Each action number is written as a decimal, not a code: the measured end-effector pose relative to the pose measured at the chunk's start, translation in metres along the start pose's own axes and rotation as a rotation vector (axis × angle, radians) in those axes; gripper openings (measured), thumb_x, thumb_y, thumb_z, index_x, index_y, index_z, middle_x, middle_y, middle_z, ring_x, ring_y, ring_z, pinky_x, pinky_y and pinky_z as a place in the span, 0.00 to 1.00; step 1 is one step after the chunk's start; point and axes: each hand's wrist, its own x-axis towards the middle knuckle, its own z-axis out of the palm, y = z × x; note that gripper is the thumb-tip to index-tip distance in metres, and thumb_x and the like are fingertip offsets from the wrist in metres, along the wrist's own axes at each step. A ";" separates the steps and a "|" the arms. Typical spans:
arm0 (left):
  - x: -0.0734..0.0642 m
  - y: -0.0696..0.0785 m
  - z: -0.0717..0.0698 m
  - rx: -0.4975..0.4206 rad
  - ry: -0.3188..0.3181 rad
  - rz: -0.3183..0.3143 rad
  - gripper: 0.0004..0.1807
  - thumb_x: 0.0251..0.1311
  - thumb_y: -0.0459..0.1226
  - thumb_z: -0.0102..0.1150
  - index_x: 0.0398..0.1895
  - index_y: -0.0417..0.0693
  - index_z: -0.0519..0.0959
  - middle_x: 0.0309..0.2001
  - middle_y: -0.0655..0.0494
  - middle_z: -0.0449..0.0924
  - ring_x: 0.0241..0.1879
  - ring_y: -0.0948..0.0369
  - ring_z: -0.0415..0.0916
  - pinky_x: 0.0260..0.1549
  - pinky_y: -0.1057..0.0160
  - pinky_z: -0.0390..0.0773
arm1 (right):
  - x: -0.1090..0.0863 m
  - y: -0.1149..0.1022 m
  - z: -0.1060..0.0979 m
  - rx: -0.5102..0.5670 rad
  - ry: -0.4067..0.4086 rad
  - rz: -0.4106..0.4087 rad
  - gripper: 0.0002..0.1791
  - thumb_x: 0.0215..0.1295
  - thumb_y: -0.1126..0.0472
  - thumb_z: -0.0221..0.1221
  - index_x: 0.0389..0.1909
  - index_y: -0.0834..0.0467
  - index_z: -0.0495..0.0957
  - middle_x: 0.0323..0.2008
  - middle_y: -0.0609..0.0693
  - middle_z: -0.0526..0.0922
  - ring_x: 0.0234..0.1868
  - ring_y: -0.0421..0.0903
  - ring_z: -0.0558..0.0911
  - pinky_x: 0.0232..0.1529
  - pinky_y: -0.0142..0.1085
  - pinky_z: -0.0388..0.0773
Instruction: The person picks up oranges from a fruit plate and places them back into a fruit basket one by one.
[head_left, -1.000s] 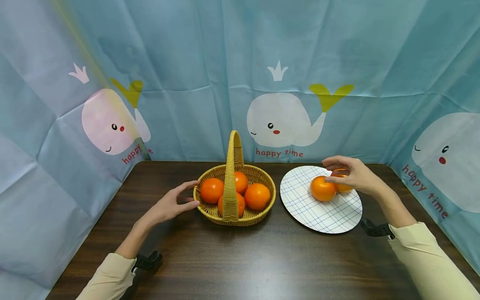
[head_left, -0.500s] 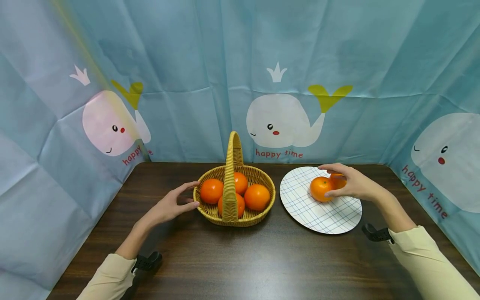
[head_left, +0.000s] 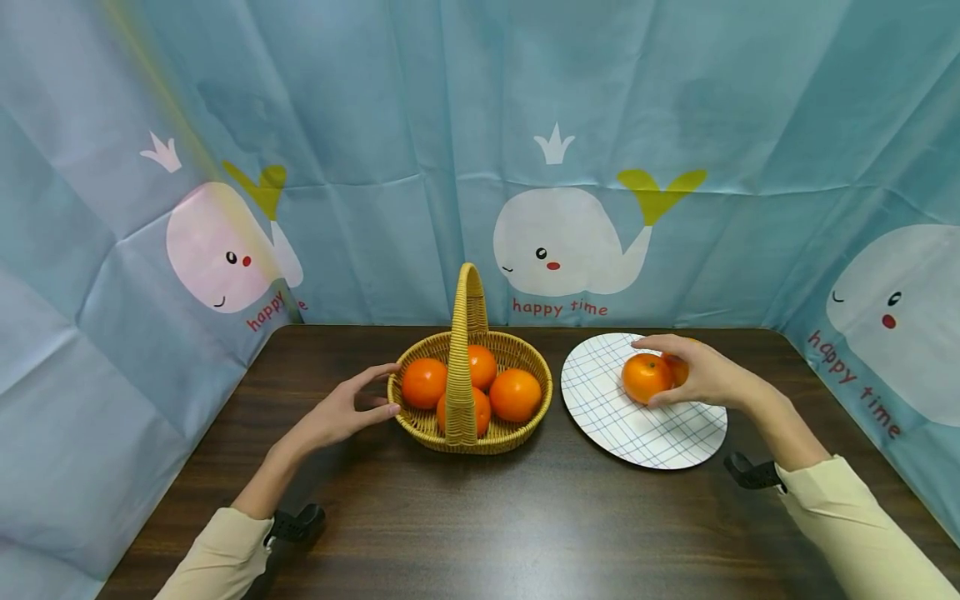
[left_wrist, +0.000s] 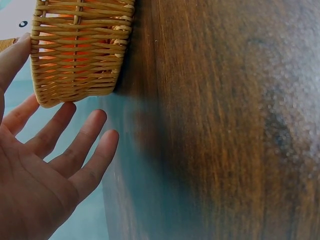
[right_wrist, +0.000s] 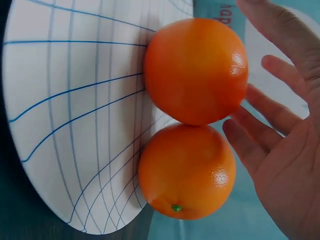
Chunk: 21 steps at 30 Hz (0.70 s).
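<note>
My left hand [head_left: 337,414] is at the left end of a yellow wicker basket [head_left: 495,446], its thumb and fingertips touching the rim and side. In the left wrist view the fingers of that hand [left_wrist: 55,165] are relaxed beside the basket wall [left_wrist: 82,62]. Several oranges [head_left: 515,395] lie inside the basket. Two more sit side by side on a white plate with blue lines [head_left: 607,417]: a front orange [head_left: 645,379] and a rear orange [head_left: 677,368], partly hidden. Over them reaches my right hand [head_left: 708,375], fingers spread, fingertips right at the oranges [right_wrist: 196,72] in the right wrist view.
Basket and plate stand on a dark wooden table [head_left: 495,517], toward its back edge. The tall basket handle [head_left: 461,358] arches up over the fruit. Behind and beside the table hangs a blue curtain [head_left: 360,125] with printed whales.
My right hand has come down and slightly left over the oranges on the plate, its thumb now beside the front one. The left hand stays at the basket.
</note>
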 end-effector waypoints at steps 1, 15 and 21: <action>0.000 0.000 0.000 0.000 -0.001 -0.001 0.36 0.69 0.39 0.65 0.76 0.41 0.62 0.73 0.38 0.62 0.57 0.39 0.77 0.54 0.40 0.76 | 0.000 0.000 0.001 -0.010 0.002 -0.016 0.45 0.45 0.50 0.82 0.65 0.58 0.76 0.62 0.57 0.76 0.54 0.54 0.76 0.56 0.52 0.76; 0.000 0.002 0.000 0.005 -0.010 -0.012 0.36 0.70 0.39 0.64 0.76 0.41 0.62 0.73 0.38 0.61 0.57 0.39 0.77 0.53 0.43 0.78 | -0.003 0.003 0.012 -0.080 -0.050 -0.025 0.46 0.44 0.60 0.82 0.67 0.64 0.74 0.66 0.65 0.69 0.64 0.67 0.69 0.58 0.62 0.73; -0.001 0.002 0.000 -0.001 -0.014 -0.010 0.36 0.70 0.39 0.64 0.76 0.41 0.61 0.73 0.37 0.61 0.57 0.39 0.77 0.53 0.46 0.79 | -0.002 0.007 0.014 -0.106 -0.043 -0.064 0.41 0.45 0.64 0.81 0.63 0.64 0.77 0.63 0.64 0.73 0.61 0.65 0.71 0.56 0.62 0.74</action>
